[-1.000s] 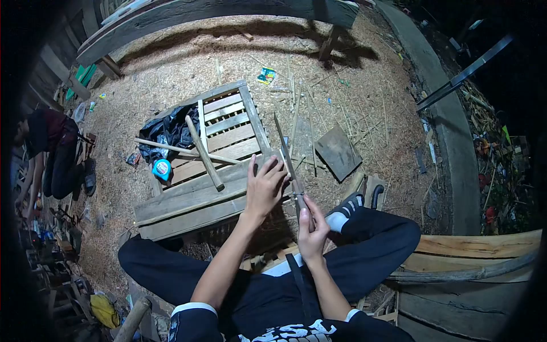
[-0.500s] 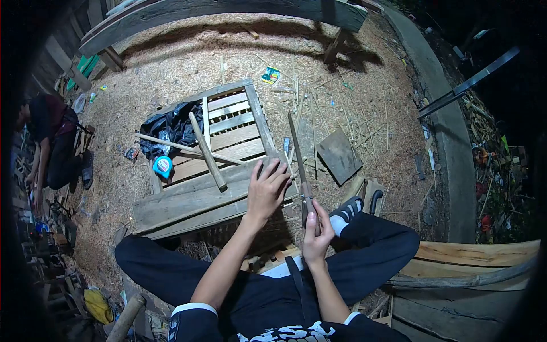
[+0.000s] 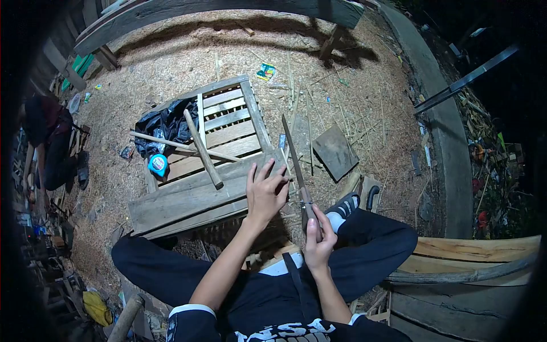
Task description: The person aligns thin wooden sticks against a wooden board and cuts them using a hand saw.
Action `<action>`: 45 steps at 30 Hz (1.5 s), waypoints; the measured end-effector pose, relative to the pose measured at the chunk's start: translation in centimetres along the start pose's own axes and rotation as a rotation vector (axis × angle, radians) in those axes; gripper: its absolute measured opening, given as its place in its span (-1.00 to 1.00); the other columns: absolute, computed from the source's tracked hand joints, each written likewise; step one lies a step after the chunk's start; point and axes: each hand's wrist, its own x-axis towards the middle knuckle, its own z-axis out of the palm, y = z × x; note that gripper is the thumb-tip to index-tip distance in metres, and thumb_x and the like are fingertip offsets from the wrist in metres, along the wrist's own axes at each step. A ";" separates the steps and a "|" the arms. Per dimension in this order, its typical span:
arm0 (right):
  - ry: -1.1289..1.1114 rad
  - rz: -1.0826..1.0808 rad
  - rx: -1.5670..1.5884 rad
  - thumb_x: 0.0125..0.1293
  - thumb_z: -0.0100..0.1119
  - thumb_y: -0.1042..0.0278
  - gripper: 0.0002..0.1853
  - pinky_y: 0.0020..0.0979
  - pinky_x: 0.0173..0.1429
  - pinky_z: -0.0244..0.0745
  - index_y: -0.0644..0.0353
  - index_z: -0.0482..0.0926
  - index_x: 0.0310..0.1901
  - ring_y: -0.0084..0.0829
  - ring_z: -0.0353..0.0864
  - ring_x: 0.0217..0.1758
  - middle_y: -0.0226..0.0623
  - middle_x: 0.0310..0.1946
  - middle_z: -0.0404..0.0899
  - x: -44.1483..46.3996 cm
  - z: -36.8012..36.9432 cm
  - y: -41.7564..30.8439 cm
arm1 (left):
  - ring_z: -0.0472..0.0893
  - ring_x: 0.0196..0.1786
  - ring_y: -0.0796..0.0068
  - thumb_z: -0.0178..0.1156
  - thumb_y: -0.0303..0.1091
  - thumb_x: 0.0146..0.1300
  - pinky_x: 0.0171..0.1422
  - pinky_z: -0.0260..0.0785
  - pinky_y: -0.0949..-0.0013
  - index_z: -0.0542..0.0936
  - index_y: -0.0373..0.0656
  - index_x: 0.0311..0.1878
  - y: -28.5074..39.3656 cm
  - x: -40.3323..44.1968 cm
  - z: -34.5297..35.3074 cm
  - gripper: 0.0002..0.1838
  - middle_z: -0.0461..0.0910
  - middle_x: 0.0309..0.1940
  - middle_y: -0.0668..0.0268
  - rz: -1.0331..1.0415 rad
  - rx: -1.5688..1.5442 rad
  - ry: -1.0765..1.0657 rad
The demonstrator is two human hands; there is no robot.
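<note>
My right hand (image 3: 320, 239) is wrapped round the handle of a long narrow saw (image 3: 294, 154), whose blade points up and away beside the end of a grey wooden board (image 3: 182, 199). My left hand (image 3: 266, 191) lies on the right end of that board, fingers spread. The board rests across a slatted wooden frame (image 3: 254, 117). Two sticks cross on the slats, a thick one (image 3: 203, 151) and a thin one (image 3: 165, 142). A blue tape measure (image 3: 158, 165) sits near a black plastic bag (image 3: 165, 122) at the frame's left.
A square dark board (image 3: 335, 153) lies on the ground right of the saw. A long wooden beam (image 3: 222, 10) crosses the top. At the left a person (image 3: 54, 142) crouches. Curved planks (image 3: 473, 249) stand at lower right, and a pole (image 3: 128, 319) is at lower left.
The saw blade has come away from the board's end, leaving a small gap. My left hand's fingers have shifted slightly on the board. The crouching person has bent lower.
</note>
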 end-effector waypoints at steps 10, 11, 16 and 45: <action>-0.023 -0.056 -0.058 0.59 0.18 0.39 -0.59 -0.40 0.23 0.61 0.42 0.59 0.35 -0.46 0.73 0.11 -0.07 0.19 0.73 -0.5 -0.5 0.5 | 0.49 0.52 0.08 0.40 -0.37 0.32 0.66 0.17 -0.17 0.75 -0.14 -0.03 -0.3 -0.8 0.2 -0.81 0.68 0.32 0.17 0.040 0.054 0.020; -0.028 -0.066 -0.068 0.60 0.18 0.39 -0.59 -0.39 0.25 0.61 0.42 0.58 0.35 -0.44 0.74 0.14 -0.05 0.20 0.72 -0.5 -0.5 0.5 | 0.49 0.52 0.08 0.40 -0.37 0.32 0.66 0.17 -0.17 0.75 -0.14 -0.03 -0.6 -0.7 0.0 -0.81 0.68 0.32 0.17 0.042 0.056 0.019; -0.040 0.010 -0.014 0.61 0.18 0.36 -0.58 -0.42 0.25 0.58 0.42 0.57 0.36 -0.49 0.70 0.12 -0.11 0.18 0.72 -0.4 -0.8 -0.3 | 0.51 0.51 0.11 0.42 -0.36 0.28 0.64 0.22 -0.14 0.76 -0.15 0.02 -1.9 0.2 -0.2 -0.75 0.71 0.29 0.22 0.148 0.007 -0.122; -0.050 0.003 -0.192 0.61 0.15 0.38 -0.63 -0.31 0.39 0.53 0.44 0.63 0.28 -0.29 0.71 0.27 0.02 0.19 0.73 -1.0 -2.2 -1.6 | 0.47 0.53 0.07 0.46 -0.23 0.28 0.65 0.17 -0.21 0.81 -0.01 -0.11 0.0 -0.3 0.5 -0.83 0.60 0.41 0.17 -0.016 0.034 0.015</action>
